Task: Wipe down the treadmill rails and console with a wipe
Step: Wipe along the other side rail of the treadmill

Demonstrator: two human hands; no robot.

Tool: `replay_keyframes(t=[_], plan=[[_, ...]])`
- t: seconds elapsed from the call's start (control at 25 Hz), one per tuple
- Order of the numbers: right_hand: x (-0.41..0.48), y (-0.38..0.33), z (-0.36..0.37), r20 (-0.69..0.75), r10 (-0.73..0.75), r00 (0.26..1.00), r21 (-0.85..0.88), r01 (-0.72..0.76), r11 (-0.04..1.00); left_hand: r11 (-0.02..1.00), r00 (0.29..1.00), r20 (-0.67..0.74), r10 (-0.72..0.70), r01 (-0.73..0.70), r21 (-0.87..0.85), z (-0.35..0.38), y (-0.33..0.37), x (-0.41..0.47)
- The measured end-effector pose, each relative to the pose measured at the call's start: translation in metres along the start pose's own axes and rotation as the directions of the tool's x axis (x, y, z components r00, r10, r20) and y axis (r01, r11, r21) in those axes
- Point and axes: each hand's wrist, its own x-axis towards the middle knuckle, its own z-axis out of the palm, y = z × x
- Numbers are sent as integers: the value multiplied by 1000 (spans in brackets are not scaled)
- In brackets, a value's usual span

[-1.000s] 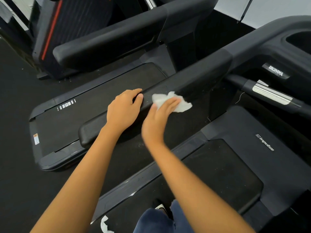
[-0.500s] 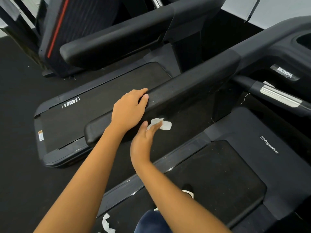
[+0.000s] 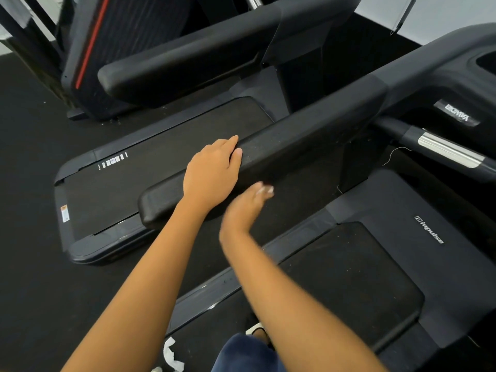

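Note:
The black padded left rail point(image 3: 303, 140) of the treadmill runs from the centre up to the right towards the console point(image 3: 461, 76). My left hand point(image 3: 212, 174) lies flat on top of the rail near its rounded end. My right hand point(image 3: 245, 208), motion-blurred, is under the rail's inner side. Only a small bit of the white wipe point(image 3: 265, 189) shows at its fingertips, pressed to the rail's lower edge.
A silver-and-black grip bar point(image 3: 448, 153) sticks out under the console at right. The belt point(image 3: 346, 275) lies below. A second treadmill point(image 3: 150, 167) stands at left with its own rail point(image 3: 188, 63). A torn white scrap point(image 3: 171, 355) lies on the deck by my leg.
My right hand with the wipe slid down from the rail's top to its inner side and lower edge; most of the wipe is now hidden. My left hand stayed on the rail.

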Motion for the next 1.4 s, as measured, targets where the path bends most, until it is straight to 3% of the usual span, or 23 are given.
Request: replay_keyframes(t=[0.08,0.12,0.2,0.28,0.4,0.52,0.56,0.72,0.92,1.04,1.24,1.32,1.4], plan=[[-28,22,-14,122,180,976,17,-183,983,1000,1000,3,6,-6,6,0,-1,0],[-25,22,-25,114,221,968,-5,-222,975,1000,1000,2,6,-6,11,0,-1,-1],[9,-4,-41,-41,186,982,-133,-190,973,1000,1000,-4,2,-2,21,0,0,-2],[57,-47,-45,-194,15,981,-76,-31,997,999,1000,-5,2,-1,33,0,0,-3],[92,-103,-39,-195,-153,969,109,176,978,998,1000,-6,1,-1,63,2,1,-2],[44,-85,-18,-152,45,987,180,-17,983,997,1000,-7,-3,3,80,2,3,-2],[21,-61,-14,-130,79,988,124,-63,990,996,1000,-8,-4,4,87,3,3,-1],[-26,10,-24,112,181,977,69,-190,979,997,1000,-11,0,1,83,3,2,-1],[51,-66,-60,-285,13,958,167,36,985,998,1000,-21,0,2,65,4,1,0],[64,-98,-75,-184,33,982,210,6,978,998,1000,-16,0,1,66,4,0,0],[57,-77,-48,-98,103,990,381,-58,923,998,1000,-21,0,2,70,4,1,0],[42,-63,-38,-112,104,988,311,-65,948,997,1000,-30,-5,8,73,5,1,-1],[24,-37,-36,-217,23,976,75,-7,997,998,999,-39,-9,12,69,6,0,0]])
